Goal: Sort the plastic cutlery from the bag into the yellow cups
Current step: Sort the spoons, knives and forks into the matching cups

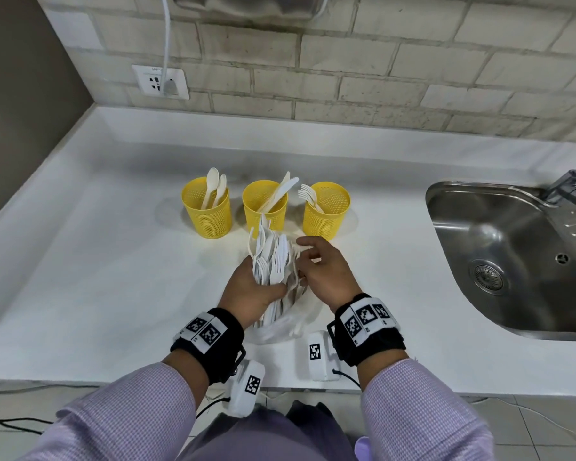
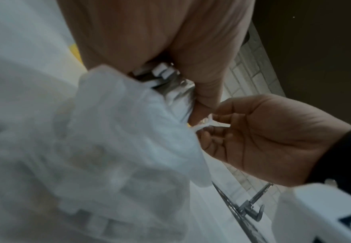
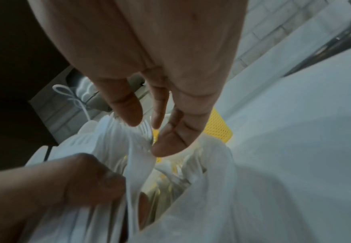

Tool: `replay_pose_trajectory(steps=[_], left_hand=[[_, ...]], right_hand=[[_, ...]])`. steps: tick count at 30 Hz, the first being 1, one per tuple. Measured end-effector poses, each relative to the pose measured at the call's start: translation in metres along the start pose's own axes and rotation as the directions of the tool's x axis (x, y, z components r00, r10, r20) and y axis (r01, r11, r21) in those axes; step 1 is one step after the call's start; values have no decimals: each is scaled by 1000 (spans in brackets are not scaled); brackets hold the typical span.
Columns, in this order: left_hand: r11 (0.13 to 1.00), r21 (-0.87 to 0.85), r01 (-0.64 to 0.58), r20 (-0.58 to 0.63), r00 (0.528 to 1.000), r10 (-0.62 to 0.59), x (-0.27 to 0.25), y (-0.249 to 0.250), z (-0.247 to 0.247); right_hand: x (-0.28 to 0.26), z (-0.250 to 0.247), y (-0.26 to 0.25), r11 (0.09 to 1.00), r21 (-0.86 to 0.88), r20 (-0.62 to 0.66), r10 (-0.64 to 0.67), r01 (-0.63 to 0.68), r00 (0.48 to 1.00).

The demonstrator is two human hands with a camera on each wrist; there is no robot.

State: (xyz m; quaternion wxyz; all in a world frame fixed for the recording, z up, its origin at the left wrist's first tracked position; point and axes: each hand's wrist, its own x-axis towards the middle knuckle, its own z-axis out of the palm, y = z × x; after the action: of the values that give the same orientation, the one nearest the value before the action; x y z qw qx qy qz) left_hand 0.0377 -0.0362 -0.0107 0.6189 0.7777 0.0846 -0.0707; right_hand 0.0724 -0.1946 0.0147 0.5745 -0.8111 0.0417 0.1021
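Three yellow mesh cups stand in a row on the white counter: the left cup [image 1: 208, 209] holds spoons, the middle cup [image 1: 264, 202] knives, the right cup [image 1: 326, 209] forks. Just in front of them my left hand [image 1: 255, 289] grips a bundle of white plastic cutlery [image 1: 271, 257] together with the clear plastic bag [image 1: 280, 327] around its handles. My right hand [image 1: 320, 269] is at the bundle's right side. Its thumb [image 3: 129, 111] and fingers close on the tines of a white fork [image 3: 147, 127] at the top of the bundle.
A steel sink [image 1: 499, 257] with a tap [image 1: 572, 181] lies to the right. A brick wall with a socket and plugged cable [image 1: 162, 83] runs behind the cups. The counter's front edge is just behind my wrists.
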Motion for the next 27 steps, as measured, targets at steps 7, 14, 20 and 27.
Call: replay_pose_trajectory(steps=[7, 14, 20, 27], left_hand=[[997, -17, -71, 11, 997, 72, -4, 2, 1], [993, -61, -106, -39, 994, 103, -3, 4, 1], [977, -100, -189, -115, 977, 177, -4, 17, -1], [957, -113, -267, -48, 964, 263, -5, 32, -3]], right_hand=[[0, -1, 1, 999, 22, -36, -29, 30, 999], [-5, -6, 6, 998, 25, 121, 48, -52, 992], [-16, -8, -9, 978, -143, 83, -142, 153, 986], [-21, -6, -49, 937, 211, 146, -310, 277, 939]])
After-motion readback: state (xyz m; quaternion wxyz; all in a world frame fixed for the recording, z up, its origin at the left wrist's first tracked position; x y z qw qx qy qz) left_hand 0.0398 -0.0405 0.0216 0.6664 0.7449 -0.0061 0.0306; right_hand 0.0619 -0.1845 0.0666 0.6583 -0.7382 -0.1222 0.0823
